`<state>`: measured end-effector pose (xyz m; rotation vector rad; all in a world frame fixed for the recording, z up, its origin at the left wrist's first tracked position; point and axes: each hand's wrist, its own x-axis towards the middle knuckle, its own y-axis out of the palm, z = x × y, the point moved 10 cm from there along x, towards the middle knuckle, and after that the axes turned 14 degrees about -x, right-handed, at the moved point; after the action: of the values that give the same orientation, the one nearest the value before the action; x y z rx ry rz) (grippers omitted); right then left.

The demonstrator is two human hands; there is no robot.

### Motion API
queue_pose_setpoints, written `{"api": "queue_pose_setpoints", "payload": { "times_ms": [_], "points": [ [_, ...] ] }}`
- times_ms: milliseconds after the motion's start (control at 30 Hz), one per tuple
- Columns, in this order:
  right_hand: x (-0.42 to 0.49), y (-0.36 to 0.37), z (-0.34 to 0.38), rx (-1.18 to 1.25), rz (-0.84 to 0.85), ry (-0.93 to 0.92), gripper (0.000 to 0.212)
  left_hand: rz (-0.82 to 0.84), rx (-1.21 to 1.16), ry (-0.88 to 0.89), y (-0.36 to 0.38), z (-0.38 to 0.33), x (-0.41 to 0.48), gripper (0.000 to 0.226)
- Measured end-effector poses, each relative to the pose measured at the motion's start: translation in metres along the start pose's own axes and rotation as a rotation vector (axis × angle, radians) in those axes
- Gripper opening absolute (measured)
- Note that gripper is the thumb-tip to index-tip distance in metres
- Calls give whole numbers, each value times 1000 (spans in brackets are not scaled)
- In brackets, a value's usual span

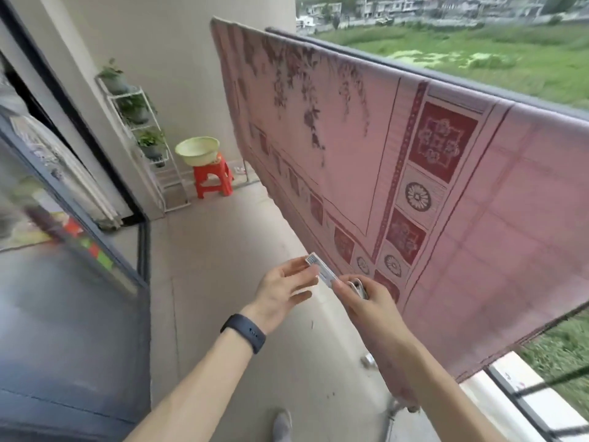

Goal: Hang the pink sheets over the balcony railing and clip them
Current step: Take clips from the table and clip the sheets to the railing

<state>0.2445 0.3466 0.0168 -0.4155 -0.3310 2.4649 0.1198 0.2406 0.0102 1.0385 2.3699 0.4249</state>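
A pink sheet (366, 129) with dark red floral and square patterns hangs over the balcony railing (478, 79), running from the far wall to the near right. In front of its lower edge, my right hand (366, 293) grips a bunch of white clips (358, 287). One long white clip (320, 269) sticks out from that hand toward the left. My left hand (283, 290), with a dark band on the wrist, is held open beside this clip, fingers relaxed and close to it; whether they touch it I cannot tell.
A red stool (213, 180) carrying a pale green basin (197, 150) stands at the balcony's far end, next to a white plant rack (143, 129). A sliding glass door (63, 250) lines the left side. Small bits lie on the floor (223, 266).
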Motion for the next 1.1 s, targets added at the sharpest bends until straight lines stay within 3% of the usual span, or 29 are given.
{"api": "queue_pose_setpoints", "payload": {
  "times_ms": [200, 333, 467, 633, 767, 1100],
  "points": [
    [91, 74, 44, -105, 8, -58, 16, -206, -2, 93, -76, -52, 47, 34],
    [166, 120, 84, -191, 48, -100, 16, -236, 77, 207, -129, -126, 95, 19],
    [240, 150, 171, -227, 2, -179, 12, -297, 195, 258, -191, -225, 144, 23],
    [323, 174, 277, -315, -26, -324, 22, -341, 424, 374, -252, -360, 195, 26],
    [388, 173, 328, -482, -147, -417, 23, -325, 542, 473, -275, -435, 240, 23],
    [615, 210, 451, -487, -170, -531, 26, -317, 694, 525, -338, -602, 424, 19]
  ]
}}
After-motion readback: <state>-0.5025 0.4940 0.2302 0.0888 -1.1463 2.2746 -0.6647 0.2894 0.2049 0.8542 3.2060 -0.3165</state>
